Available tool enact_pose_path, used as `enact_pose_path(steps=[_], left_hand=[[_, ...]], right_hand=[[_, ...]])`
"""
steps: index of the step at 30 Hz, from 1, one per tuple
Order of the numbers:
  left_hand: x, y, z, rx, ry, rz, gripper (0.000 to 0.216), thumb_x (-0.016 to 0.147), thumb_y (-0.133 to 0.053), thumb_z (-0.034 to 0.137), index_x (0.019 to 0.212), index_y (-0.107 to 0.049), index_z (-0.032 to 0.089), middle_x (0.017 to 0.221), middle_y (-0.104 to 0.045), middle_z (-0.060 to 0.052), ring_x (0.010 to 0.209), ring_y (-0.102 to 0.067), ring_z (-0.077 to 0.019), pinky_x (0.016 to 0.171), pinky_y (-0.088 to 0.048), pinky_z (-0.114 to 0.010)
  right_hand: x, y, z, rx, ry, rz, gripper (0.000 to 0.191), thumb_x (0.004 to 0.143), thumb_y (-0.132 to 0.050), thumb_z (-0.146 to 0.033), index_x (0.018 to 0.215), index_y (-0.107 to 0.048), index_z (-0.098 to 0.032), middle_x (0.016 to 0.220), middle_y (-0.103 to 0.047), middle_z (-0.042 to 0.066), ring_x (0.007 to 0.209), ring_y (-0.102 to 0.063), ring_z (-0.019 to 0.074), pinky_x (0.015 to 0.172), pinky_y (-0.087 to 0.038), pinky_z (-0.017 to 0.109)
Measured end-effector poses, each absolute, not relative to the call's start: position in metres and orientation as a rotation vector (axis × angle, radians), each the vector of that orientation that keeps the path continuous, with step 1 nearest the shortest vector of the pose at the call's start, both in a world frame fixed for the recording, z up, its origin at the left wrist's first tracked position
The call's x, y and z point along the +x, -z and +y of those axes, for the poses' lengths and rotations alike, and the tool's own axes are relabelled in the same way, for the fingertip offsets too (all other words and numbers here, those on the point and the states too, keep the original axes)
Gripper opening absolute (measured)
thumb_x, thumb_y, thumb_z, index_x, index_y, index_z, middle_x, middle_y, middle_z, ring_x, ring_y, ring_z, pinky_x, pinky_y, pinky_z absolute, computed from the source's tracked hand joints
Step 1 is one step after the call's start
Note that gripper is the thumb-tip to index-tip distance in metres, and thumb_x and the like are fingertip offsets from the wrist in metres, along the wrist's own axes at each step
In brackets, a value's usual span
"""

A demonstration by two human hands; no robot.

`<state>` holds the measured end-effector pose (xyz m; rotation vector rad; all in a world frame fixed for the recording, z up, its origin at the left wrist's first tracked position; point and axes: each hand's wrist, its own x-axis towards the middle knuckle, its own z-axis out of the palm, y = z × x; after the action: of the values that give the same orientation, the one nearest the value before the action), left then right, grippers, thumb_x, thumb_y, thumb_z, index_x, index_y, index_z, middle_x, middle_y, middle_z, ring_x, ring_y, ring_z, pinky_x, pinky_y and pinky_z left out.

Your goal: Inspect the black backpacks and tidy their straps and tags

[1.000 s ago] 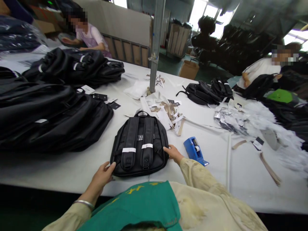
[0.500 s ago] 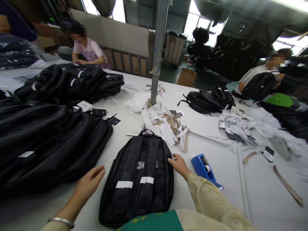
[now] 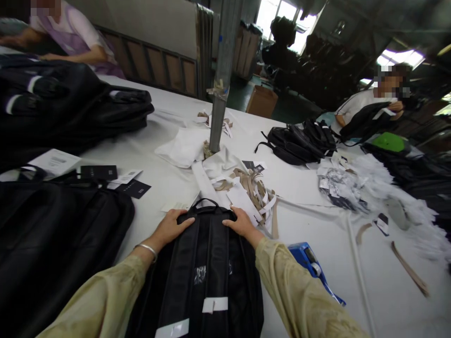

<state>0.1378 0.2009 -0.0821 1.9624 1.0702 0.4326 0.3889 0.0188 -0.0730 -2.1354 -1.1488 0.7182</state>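
A black backpack (image 3: 207,277) lies straps-up on the white table (image 3: 317,281) right in front of me, white paper bands around its shoulder straps. My left hand (image 3: 172,227) rests on its top left corner, fingers curled over the edge. On the top right corner, beside the carry handle (image 3: 207,203), my right hand (image 3: 241,224) presses down with its fingers together.
Stacks of black backpacks (image 3: 52,234) fill the left side. A blue tape dispenser (image 3: 312,265) sits to my right. Paper strips (image 3: 257,192) lie around a metal pole (image 3: 220,89). Two people work at the far side; more bags (image 3: 299,141) and scraps lie right.
Both hands moved from the sides of the backpack up to its top corners. The view shifted closer and lower, so the backpack now fills the near foreground.
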Motion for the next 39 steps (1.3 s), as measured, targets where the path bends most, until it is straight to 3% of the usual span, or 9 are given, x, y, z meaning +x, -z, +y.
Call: enact_pose_path(steps=[3, 7, 10, 16, 22, 28, 33, 36, 39], left_hand=[[0.134, 0.080, 0.207, 1.995, -0.456, 0.980, 0.063, 0.062, -0.078, 0.063, 0.108, -0.074, 0.020, 0.106, -0.067, -0.010, 0.108, -0.062, -0.0295, 0.109, -0.042, -0.039], [0.136, 0.065, 0.219, 1.837, -0.429, 0.976, 0.057, 0.063, -0.074, 0.069, 0.095, -0.077, 0.022, 0.096, -0.071, -0.008, 0.100, -0.065, -0.0290, 0.104, -0.046, -0.039], [0.140, 0.052, 0.227, 1.717, -0.394, 0.952, 0.051, 0.068, -0.069, 0.070, 0.088, -0.079, 0.024, 0.097, -0.075, -0.006, 0.103, -0.064, -0.0288, 0.105, -0.045, -0.034], [0.148, 0.027, 0.229, 1.584, -0.316, 0.830, 0.031, 0.072, -0.075, 0.051, 0.086, -0.080, 0.024, 0.102, -0.075, -0.006, 0.112, -0.062, -0.0299, 0.110, -0.040, -0.032], [0.153, 0.018, 0.233, 1.497, -0.156, 0.759, 0.024, 0.061, -0.082, 0.033, 0.084, -0.081, 0.023, 0.100, -0.077, -0.005, 0.119, -0.061, -0.0332, 0.109, -0.042, -0.033], [0.154, 0.012, 0.239, 1.693, 0.184, 0.635, 0.033, 0.063, -0.079, 0.044, 0.086, -0.078, 0.021, 0.087, -0.076, 0.000, 0.092, -0.069, -0.0284, 0.086, -0.053, -0.031], [0.163, -0.005, 0.245, 2.047, 0.406, 0.462, 0.045, 0.084, -0.056, 0.059, 0.081, -0.071, 0.017, 0.075, -0.070, 0.001, 0.078, -0.067, -0.0228, 0.070, -0.050, -0.025], [0.172, -0.009, 0.242, 2.141, 0.372, 0.379, 0.050, 0.085, -0.055, 0.060, 0.103, -0.073, 0.017, 0.096, -0.076, -0.002, 0.093, -0.069, -0.0257, 0.083, -0.051, -0.027], [0.177, -0.008, 0.236, 2.146, 0.223, 0.334, 0.066, 0.079, -0.066, 0.058, 0.133, -0.062, 0.021, 0.126, -0.071, -0.004, 0.115, -0.064, -0.0280, 0.100, -0.047, -0.030]], right_hand=[[0.399, 0.074, 0.022, -1.996, -0.825, -1.125, 0.069, 0.077, -0.075, -0.049, 0.134, -0.061, -0.013, 0.137, -0.062, 0.016, 0.129, -0.057, 0.0278, 0.114, -0.039, 0.041], [0.410, 0.072, 0.036, -1.800, -0.955, -1.090, 0.041, 0.093, -0.053, -0.044, 0.118, -0.072, -0.017, 0.121, -0.073, 0.008, 0.118, -0.064, 0.0226, 0.110, -0.044, 0.039], [0.418, 0.069, 0.047, -1.749, -1.043, -1.152, 0.034, 0.090, -0.058, -0.036, 0.115, -0.074, -0.019, 0.117, -0.075, 0.005, 0.115, -0.066, 0.0225, 0.109, -0.045, 0.039], [0.438, 0.049, 0.059, -1.599, -1.328, -1.304, 0.038, 0.081, -0.068, -0.034, 0.116, -0.074, -0.018, 0.114, -0.076, 0.004, 0.109, -0.069, 0.0238, 0.104, -0.049, 0.039], [0.447, 0.026, 0.063, -1.474, -1.490, -1.378, 0.045, 0.077, -0.073, -0.036, 0.120, -0.073, -0.022, 0.112, -0.076, -0.001, 0.111, -0.067, 0.0232, 0.100, -0.051, 0.035], [0.455, 0.011, 0.066, -1.651, -1.682, -1.502, 0.024, 0.078, -0.069, -0.035, 0.090, -0.076, -0.016, 0.072, -0.068, -0.005, 0.068, -0.061, 0.0128, 0.069, -0.048, 0.022], [0.455, 0.004, 0.073, -1.869, -1.649, -1.524, 0.025, 0.076, -0.070, -0.039, 0.071, -0.069, -0.014, 0.059, -0.056, -0.005, 0.059, -0.048, 0.0100, 0.057, -0.038, 0.022], [0.454, 0.008, 0.075, -1.916, -1.595, -1.542, 0.026, 0.076, -0.068, -0.039, 0.067, -0.064, -0.015, 0.057, -0.053, -0.006, 0.058, -0.046, 0.0098, 0.057, -0.036, 0.023], [0.456, 0.015, 0.074, -1.904, -1.567, -1.546, 0.026, 0.077, -0.067, -0.038, 0.065, -0.063, -0.015, 0.056, -0.051, -0.006, 0.057, -0.045, 0.0095, 0.056, -0.035, 0.023]])
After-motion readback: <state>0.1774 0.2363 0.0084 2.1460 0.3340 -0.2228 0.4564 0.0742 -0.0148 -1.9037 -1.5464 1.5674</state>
